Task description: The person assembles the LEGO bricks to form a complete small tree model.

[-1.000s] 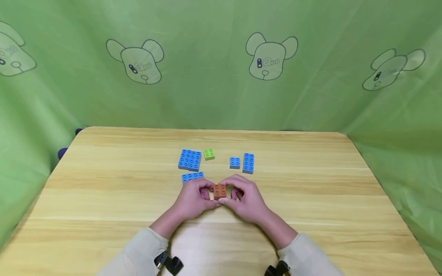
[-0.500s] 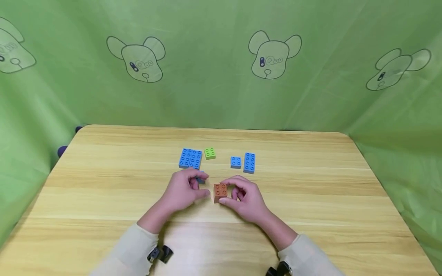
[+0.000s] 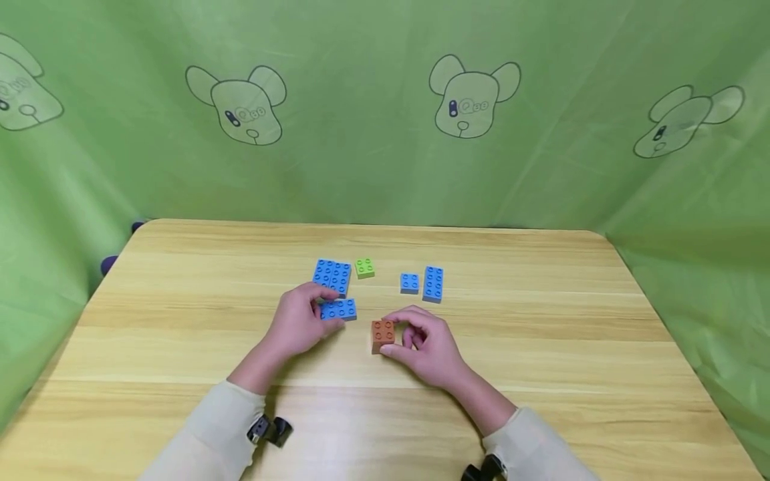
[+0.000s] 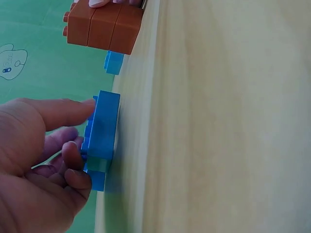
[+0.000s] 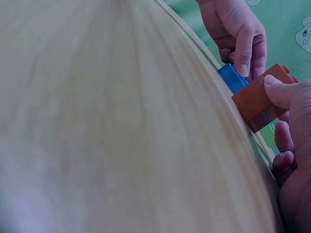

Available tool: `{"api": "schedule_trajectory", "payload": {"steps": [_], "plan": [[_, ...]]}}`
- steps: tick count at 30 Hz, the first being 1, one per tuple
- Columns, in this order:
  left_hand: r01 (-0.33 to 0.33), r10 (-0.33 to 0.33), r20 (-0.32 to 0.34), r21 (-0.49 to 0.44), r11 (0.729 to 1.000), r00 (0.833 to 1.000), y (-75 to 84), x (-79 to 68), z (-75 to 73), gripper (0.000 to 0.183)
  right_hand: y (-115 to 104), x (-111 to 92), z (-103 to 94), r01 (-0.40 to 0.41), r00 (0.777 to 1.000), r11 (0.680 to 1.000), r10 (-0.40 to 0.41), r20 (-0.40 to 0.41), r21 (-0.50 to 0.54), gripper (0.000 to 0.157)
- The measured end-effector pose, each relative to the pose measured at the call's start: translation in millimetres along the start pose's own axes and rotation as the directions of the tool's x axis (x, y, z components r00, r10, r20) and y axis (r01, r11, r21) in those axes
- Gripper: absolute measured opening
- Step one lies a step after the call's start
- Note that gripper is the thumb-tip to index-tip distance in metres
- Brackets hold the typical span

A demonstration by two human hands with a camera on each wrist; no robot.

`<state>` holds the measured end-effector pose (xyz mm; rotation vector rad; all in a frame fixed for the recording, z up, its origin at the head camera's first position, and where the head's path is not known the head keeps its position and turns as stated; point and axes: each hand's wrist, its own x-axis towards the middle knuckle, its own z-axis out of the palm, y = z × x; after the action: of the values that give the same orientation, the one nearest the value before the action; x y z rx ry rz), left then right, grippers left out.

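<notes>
Brown toy building bricks form a short upright stack [image 3: 382, 336] on the table. My right hand [image 3: 430, 347] pinches it between thumb and fingers from the right; the thumb lies on the side of the stack [image 5: 252, 102] in the right wrist view. My left hand [image 3: 301, 318] is over a blue eight-stud brick [image 3: 339, 309] lying flat, index finger at its far side and thumb at its near side. In the left wrist view the thumb tip is by the studs of that blue brick [image 4: 104, 126], and no firm grip shows.
Two blue bricks [image 3: 332, 275] lie side by side behind the left hand, beside a lime green brick [image 3: 364, 268]. A small blue brick [image 3: 410, 283] and a longer blue brick [image 3: 433, 284] lie right of centre. A green curtain [image 3: 361, 167] hangs behind the wooden table [image 3: 541, 300].
My left hand has let go of the brown stack and moved left to the blue brick in front of the blue pair. My right hand stays on the stack.
</notes>
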<state>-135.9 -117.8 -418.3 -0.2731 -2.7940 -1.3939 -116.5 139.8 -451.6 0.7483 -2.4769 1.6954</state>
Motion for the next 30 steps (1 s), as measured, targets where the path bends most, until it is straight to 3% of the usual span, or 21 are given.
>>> {"api": "schedule_trajectory", "payload": {"steps": [17,30], "plan": [[0.012,-0.021,0.069,0.131,0.991,0.997,-5.7,2.6,4.1,0.042,-2,0,-1.3,-0.033,0.999,0.999,0.033,0.012,-0.01,0.035],[-0.037,0.04,0.073,-0.038,0.999,0.997,7.1,-9.8,-6.1,0.038,-1,1,-1.4,-0.045,0.999,0.999,0.045,0.017,-0.001,0.035]]}}
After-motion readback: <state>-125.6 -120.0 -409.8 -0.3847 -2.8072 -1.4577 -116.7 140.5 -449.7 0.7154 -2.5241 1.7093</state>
